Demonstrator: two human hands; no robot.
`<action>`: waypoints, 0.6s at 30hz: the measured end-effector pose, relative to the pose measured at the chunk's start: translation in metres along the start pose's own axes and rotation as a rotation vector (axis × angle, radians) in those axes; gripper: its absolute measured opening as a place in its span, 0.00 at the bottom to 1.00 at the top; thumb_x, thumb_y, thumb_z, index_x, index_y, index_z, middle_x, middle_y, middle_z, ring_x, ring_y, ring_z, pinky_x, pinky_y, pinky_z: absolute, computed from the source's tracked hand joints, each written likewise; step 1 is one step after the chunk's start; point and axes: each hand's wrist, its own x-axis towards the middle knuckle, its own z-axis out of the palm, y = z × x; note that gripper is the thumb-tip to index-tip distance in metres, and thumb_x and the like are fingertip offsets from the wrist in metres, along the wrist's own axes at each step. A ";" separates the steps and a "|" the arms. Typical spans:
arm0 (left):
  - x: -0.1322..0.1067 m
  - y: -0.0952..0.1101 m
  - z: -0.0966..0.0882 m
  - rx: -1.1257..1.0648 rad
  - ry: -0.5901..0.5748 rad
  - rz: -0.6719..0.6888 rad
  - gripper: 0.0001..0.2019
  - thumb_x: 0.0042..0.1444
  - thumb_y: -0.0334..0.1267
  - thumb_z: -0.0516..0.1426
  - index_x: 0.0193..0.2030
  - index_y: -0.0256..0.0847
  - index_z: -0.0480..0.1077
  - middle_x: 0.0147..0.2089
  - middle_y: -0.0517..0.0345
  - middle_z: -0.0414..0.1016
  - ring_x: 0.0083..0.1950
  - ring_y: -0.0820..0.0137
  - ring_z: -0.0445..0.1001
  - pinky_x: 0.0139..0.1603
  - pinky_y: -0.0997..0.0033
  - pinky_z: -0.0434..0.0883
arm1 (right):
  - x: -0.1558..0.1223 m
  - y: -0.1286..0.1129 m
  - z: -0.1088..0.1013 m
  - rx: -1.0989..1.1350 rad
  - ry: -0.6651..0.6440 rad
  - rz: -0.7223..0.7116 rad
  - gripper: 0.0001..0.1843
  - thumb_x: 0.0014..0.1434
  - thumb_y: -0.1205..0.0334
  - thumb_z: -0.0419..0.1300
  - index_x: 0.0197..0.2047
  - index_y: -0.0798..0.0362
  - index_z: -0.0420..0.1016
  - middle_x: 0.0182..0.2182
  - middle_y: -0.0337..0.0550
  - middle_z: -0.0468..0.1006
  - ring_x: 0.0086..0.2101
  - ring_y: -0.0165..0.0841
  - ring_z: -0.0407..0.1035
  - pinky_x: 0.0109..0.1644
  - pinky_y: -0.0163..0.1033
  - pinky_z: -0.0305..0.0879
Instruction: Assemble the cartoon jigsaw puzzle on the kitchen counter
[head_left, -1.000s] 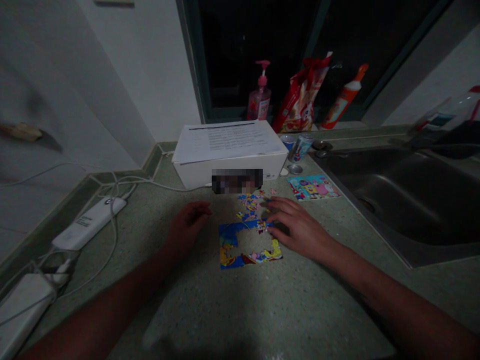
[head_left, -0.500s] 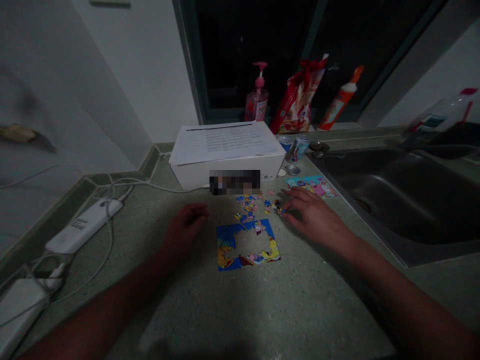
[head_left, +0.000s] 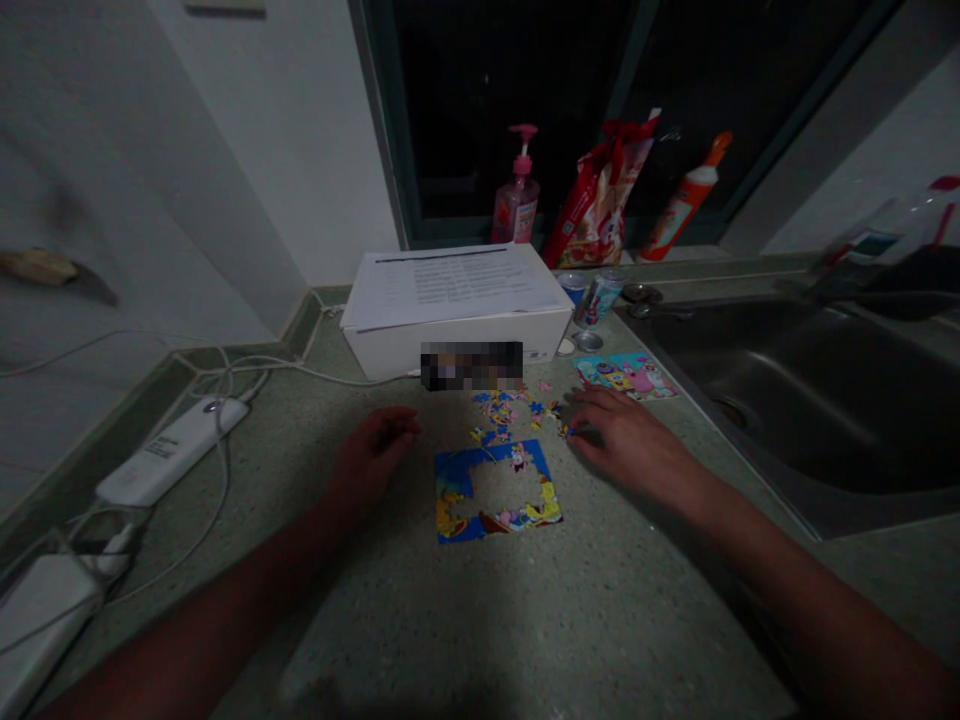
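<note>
A small cartoon jigsaw frame (head_left: 457, 495), blue-edged with an unfilled middle, lies on the speckled green counter (head_left: 487, 620). Several loose puzzle pieces (head_left: 501, 410) are scattered just beyond it. My right hand (head_left: 626, 440) rests palm down to the right of the frame, its fingertips pressed on a loose piece (head_left: 566, 431). Left of the frame sits my left hand (head_left: 371, 455), its fingers curled loosely; whether it holds anything is not visible. A picture card (head_left: 626, 375) of the same cartoon lies further right.
A white box (head_left: 457, 320) topped with printed sheets stands behind the pieces. Behind it are a pink pump bottle (head_left: 516, 205), a red bag (head_left: 600, 200), an orange bottle (head_left: 686, 200) and small cans (head_left: 596, 298). The steel sink (head_left: 817, 390) is right; power strips (head_left: 169, 450) and cables left.
My right hand left the frame's upper right corner and moved right to the loose pieces, then drew slightly back toward me. My left hand stayed put.
</note>
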 end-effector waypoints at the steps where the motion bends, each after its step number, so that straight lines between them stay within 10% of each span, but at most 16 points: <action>1: 0.000 0.000 0.000 -0.004 -0.002 -0.002 0.19 0.56 0.49 0.64 0.51 0.43 0.76 0.45 0.49 0.86 0.50 0.55 0.85 0.57 0.49 0.79 | 0.000 0.000 0.000 -0.004 -0.005 0.003 0.06 0.66 0.64 0.65 0.44 0.50 0.85 0.59 0.55 0.84 0.65 0.55 0.73 0.71 0.66 0.70; 18: 0.001 0.001 0.000 0.009 -0.011 0.002 0.18 0.56 0.49 0.63 0.51 0.43 0.76 0.46 0.48 0.86 0.51 0.54 0.85 0.59 0.48 0.78 | -0.001 -0.001 0.002 0.012 -0.037 0.029 0.07 0.67 0.65 0.64 0.44 0.51 0.85 0.59 0.56 0.83 0.64 0.53 0.73 0.71 0.62 0.70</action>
